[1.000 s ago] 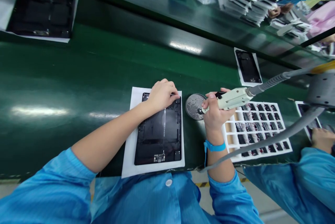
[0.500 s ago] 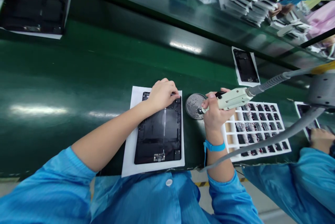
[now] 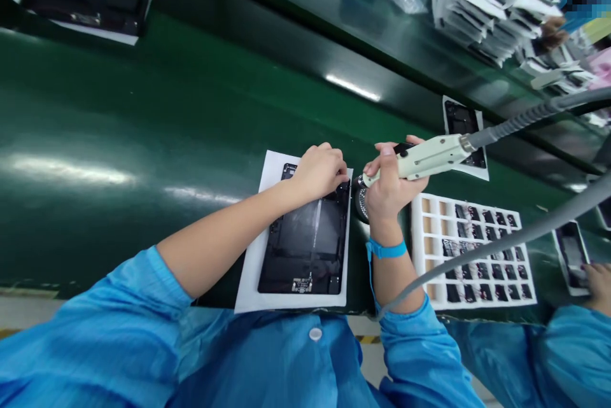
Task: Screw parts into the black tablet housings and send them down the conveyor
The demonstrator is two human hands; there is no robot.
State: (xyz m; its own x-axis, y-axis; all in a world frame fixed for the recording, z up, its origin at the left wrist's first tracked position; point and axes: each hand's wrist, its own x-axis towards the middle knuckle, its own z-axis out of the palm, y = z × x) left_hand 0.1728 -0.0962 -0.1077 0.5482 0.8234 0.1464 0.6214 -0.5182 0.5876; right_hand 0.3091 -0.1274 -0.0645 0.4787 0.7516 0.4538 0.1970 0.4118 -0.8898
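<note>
Head view is filled by a green counter (image 3: 200, 140), near whose front edge a dark tablet-like shell (image 3: 298, 255) is laid on a white sheet (image 3: 252, 261), its inner side turned up. At the shell's far right corner the left hand (image 3: 319, 169) is placed; its grip is curled, thumb and fingers drawn close together, but whether anything small is pinched there cannot be told. By the right hand (image 3: 389, 191) a pale, driver-like tool (image 3: 432, 158) is held, with the grip wrapped firmly around its body and the tool tilted, its tip pointed toward that same corner. Whether the shell is touched by the tip cannot be made out. Just under the tip a round perforated dish (image 3: 361, 205) is partly hidden. Farther right, along the front edge, a white compartment tray (image 3: 420, 249) is set. The step in hand is judged to be tool work at the shell's far right corner. For the next move, a steadied shell seems to be called for, with the left fingers kept clear and the tip lined up squarely.
</note>
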